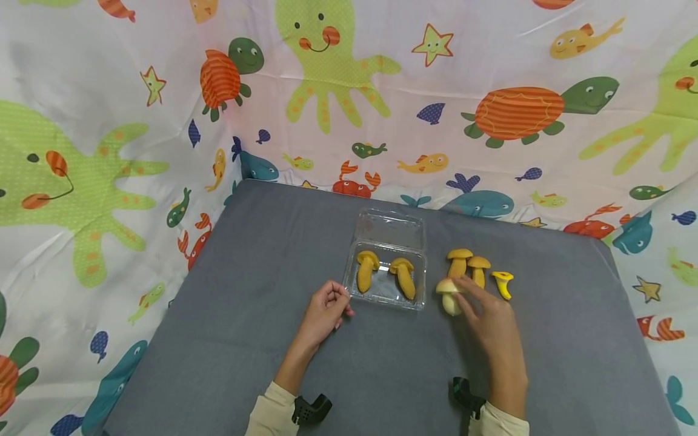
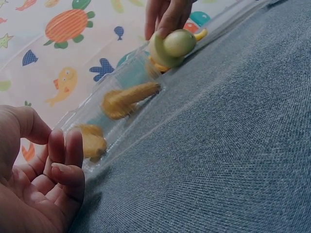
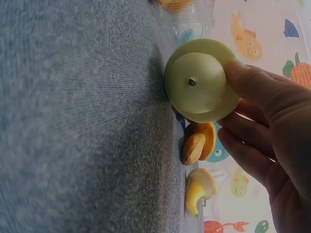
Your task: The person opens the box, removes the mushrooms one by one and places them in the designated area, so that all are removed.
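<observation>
A clear plastic clamshell box (image 1: 385, 301) lies with its lid up at the back and two yellow-brown toy mushrooms (image 1: 405, 278) inside. My left hand (image 1: 326, 307) is at the box's front left corner, thumb and fingers curled together at its edge. In my right hand (image 1: 493, 324), a pale cream-green toy mushroom (image 3: 197, 82) is pinched between thumb and fingers by its cap, stem end facing the right wrist camera. This hand is right of the box, close over the cloth. Just beyond it stand two orange-brown toy mushrooms (image 1: 480, 266), the nearer one partly covered.
A small yellow trumpet-shaped toy mushroom (image 1: 503, 283) lies at the right end of the group. Grey cloth (image 1: 262, 254) covers the table. A white curtain (image 1: 382, 145) printed with sea animals hangs along the back and sides.
</observation>
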Tool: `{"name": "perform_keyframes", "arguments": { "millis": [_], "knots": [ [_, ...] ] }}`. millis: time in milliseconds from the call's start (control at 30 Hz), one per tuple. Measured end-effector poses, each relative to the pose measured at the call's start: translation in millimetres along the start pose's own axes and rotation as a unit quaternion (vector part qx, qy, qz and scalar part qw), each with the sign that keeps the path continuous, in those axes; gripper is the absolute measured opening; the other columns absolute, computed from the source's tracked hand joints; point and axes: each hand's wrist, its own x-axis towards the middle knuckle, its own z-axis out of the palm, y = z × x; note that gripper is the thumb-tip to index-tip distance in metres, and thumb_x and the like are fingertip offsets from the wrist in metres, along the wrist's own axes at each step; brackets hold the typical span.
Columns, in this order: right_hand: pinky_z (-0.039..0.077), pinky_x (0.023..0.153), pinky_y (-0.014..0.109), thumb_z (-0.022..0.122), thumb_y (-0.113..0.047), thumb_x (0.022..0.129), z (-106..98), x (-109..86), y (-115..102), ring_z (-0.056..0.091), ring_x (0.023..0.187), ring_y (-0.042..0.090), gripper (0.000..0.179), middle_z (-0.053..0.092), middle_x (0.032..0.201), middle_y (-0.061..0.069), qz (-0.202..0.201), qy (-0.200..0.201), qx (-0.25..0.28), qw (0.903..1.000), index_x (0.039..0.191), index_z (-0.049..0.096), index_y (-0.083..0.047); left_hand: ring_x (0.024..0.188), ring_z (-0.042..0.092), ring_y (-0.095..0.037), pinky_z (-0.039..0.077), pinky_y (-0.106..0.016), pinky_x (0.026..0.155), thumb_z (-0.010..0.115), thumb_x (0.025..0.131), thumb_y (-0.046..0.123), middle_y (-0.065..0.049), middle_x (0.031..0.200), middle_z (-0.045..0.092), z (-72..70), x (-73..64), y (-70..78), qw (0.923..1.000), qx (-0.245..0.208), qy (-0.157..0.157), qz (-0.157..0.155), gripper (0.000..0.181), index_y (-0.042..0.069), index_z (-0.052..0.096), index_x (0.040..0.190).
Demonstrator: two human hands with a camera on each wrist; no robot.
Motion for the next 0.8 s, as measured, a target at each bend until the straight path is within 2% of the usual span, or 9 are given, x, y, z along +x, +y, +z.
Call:
{"name": "perform_keyframes", "arguments": {
  "millis": [167,400,533,600,700,800],
  "knots": [
    [0.056,0.086,0.053,0.087,0.002,0.083,-0.7,1.0,-1.9,0.075,0.107,0.038,0.046,0.075,0.126,0.015,-0.001,-0.008,0.004,1.0,0.127,0.076,-0.007,0.076,0.072,-0.023,0.044,-0.021,0.049,0.062,0.103,0.008,-0.012,0.084,0.064,-0.2,0.1,-0.1,1.0,-0.002,0.002,0.0,0.005,0.004,0.059,0.103],
    [0.055,0.094,0.057,0.088,-0.001,0.084,-4.8,0.8,-2.8,0.071,0.116,0.039,0.048,0.074,0.129,0.014,0.014,-0.042,0.001,0.999,0.13,0.075,-0.009,0.076,0.073,-0.022,0.044,-0.021,0.049,0.062,0.104,0.008,-0.011,0.083,0.064,-0.5,0.3,0.2,1.0,-0.005,0.0,-0.002,0.004,0.005,0.059,0.102],
    [0.052,0.097,0.055,0.088,-0.003,0.085,-5.7,-0.1,-1.2,0.07,0.119,0.038,0.048,0.074,0.13,0.013,0.016,-0.05,0.0,0.9986,0.13,0.074,-0.009,0.075,0.072,-0.022,0.043,-0.021,0.049,0.062,0.103,0.007,-0.011,0.083,0.063,-0.5,0.0,0.7,0.9999,-0.011,-0.003,0.0,0.004,0.005,0.059,0.101],
    [0.052,0.1,0.049,0.088,-0.003,0.084,-5.5,-0.5,-0.4,0.07,0.12,0.038,0.048,0.074,0.13,0.013,0.012,-0.048,0.002,0.9988,0.13,0.074,-0.008,0.075,0.072,-0.021,0.043,-0.021,0.048,0.062,0.104,0.006,-0.012,0.083,0.063,-0.4,-0.1,1.1,0.9999,-0.011,-0.003,0.001,0.004,0.005,0.059,0.101],
    [0.049,0.107,0.034,0.089,-0.002,0.083,-5.2,-1.2,-0.3,0.069,0.12,0.037,0.049,0.074,0.129,0.013,0.003,-0.042,0.008,0.9991,0.129,0.074,-0.007,0.074,0.072,-0.021,0.043,-0.02,0.048,0.061,0.104,0.006,-0.011,0.083,0.063,-0.2,-0.2,1.7,1.0,-0.009,-0.003,0.0,0.004,0.005,0.059,0.101],
    [0.041,0.112,0.018,0.089,-0.002,0.082,-5.6,-1.4,-0.1,0.068,0.121,0.036,0.05,0.074,0.129,0.012,-0.001,-0.041,0.012,0.9991,0.129,0.074,-0.007,0.075,0.072,-0.021,0.044,-0.02,0.049,0.062,0.103,0.006,-0.011,0.083,0.064,0.2,-0.2,3.0,1.0,-0.007,-0.002,-0.001,0.004,0.004,0.059,0.102]
  ]
}}
